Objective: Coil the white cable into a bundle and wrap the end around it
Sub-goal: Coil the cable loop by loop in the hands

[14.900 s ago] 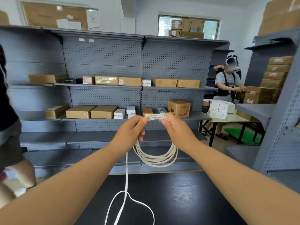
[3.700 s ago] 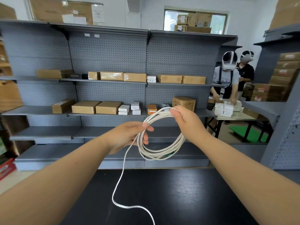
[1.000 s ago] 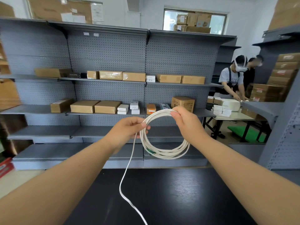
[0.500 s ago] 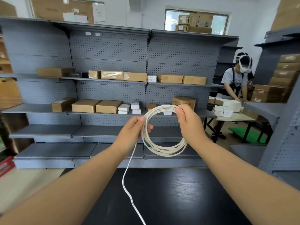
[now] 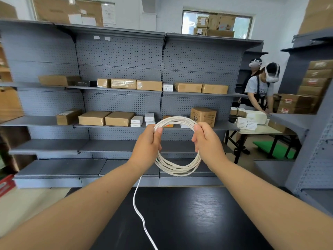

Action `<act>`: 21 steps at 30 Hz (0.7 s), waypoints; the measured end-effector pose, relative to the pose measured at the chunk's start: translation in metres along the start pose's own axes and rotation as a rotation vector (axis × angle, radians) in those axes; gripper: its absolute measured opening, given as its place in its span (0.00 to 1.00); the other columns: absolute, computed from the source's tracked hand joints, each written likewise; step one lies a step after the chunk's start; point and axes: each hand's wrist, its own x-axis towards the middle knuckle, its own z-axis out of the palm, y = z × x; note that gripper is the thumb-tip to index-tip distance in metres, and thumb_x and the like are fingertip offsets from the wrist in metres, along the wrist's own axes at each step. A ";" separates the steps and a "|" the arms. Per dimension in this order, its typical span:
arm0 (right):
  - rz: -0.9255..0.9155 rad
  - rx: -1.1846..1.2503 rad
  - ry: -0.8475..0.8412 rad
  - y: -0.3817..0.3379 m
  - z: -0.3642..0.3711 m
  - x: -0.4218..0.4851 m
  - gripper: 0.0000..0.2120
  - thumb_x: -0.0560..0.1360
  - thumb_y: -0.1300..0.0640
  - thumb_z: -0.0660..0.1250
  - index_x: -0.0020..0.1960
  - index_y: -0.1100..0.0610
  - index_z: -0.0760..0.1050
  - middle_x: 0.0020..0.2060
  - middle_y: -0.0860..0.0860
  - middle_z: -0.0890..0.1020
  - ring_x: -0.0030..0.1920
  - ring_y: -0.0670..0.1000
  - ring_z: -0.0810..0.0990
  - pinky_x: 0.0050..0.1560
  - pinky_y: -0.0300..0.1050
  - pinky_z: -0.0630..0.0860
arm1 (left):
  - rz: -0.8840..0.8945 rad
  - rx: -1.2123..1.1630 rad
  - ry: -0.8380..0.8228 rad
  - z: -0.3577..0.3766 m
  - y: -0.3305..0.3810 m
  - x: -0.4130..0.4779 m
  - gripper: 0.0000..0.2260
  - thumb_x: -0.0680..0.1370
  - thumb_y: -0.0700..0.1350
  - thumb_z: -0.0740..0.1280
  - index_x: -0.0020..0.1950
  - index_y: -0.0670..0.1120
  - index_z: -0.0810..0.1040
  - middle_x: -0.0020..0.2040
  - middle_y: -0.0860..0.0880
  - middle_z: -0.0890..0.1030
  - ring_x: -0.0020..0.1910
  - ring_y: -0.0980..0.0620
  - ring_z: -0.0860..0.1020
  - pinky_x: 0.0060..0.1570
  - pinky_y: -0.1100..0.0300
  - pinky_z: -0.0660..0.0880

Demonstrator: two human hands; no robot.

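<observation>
A white cable point(image 5: 177, 168) is wound into a round coil of several loops, held upright in the air in front of me. My left hand point(image 5: 146, 147) grips the coil's left side, thumb on top. My right hand point(image 5: 207, 143) grips its right side with curled fingers. A loose tail of the cable point(image 5: 138, 212) hangs from under my left hand and runs down across the black table point(image 5: 189, 219) out of the bottom of the view.
Grey pegboard shelving point(image 5: 122, 69) with cardboard boxes point(image 5: 106, 118) stands behind the table. At the right, two people point(image 5: 261, 87) with headsets work at a table point(image 5: 259, 130) stacked with white boxes. More shelving point(image 5: 313, 123) rises at the right edge.
My left hand has moved up onto the coil's left side and now grips it. The coil has risen slightly and the hanging tail has shortened.
</observation>
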 end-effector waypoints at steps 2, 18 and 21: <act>0.020 0.020 -0.054 -0.001 -0.003 -0.002 0.11 0.81 0.52 0.52 0.47 0.54 0.70 0.34 0.47 0.75 0.28 0.46 0.72 0.32 0.41 0.70 | 0.018 0.047 0.001 -0.004 0.002 0.003 0.15 0.82 0.50 0.53 0.52 0.39 0.71 0.34 0.45 0.75 0.33 0.50 0.72 0.37 0.55 0.70; -0.119 -0.150 -0.269 -0.021 -0.006 0.003 0.14 0.80 0.52 0.53 0.65 0.50 0.66 0.47 0.49 0.78 0.38 0.47 0.77 0.47 0.43 0.78 | 0.166 0.375 -0.142 -0.013 0.015 0.015 0.11 0.82 0.50 0.54 0.42 0.46 0.64 0.32 0.53 0.67 0.31 0.54 0.65 0.32 0.56 0.53; -0.169 -0.272 -0.344 -0.021 -0.006 0.005 0.13 0.81 0.52 0.52 0.63 0.51 0.67 0.45 0.47 0.77 0.36 0.43 0.74 0.44 0.42 0.73 | 0.199 0.369 -0.176 -0.013 0.015 0.016 0.09 0.81 0.50 0.54 0.42 0.50 0.64 0.33 0.55 0.67 0.33 0.55 0.66 0.31 0.59 0.57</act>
